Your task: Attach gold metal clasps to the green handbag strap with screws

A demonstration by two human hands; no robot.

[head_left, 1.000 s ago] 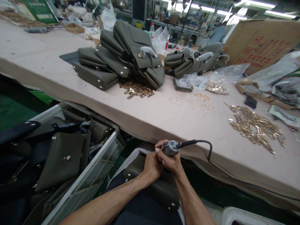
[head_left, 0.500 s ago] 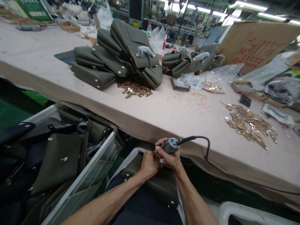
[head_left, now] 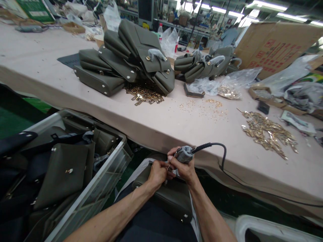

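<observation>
Gripping a grey corded tool (head_left: pixel 185 154), the fingers of the right hand (head_left: pixel 185 168) appeared, in the head view, above an olive bag (head_left: pixel 174 198) lying across the person's lap (head_left: pixel 156 225). The left hand's (head_left: pixel 158 173) fingers were bent just beside the tool's lower end; what they held could not be told. Gold-coloured fittings (head_left: pixel 270 132) lay heaped on the bench (head_left: pixel 141 121) beyond.
</observation>
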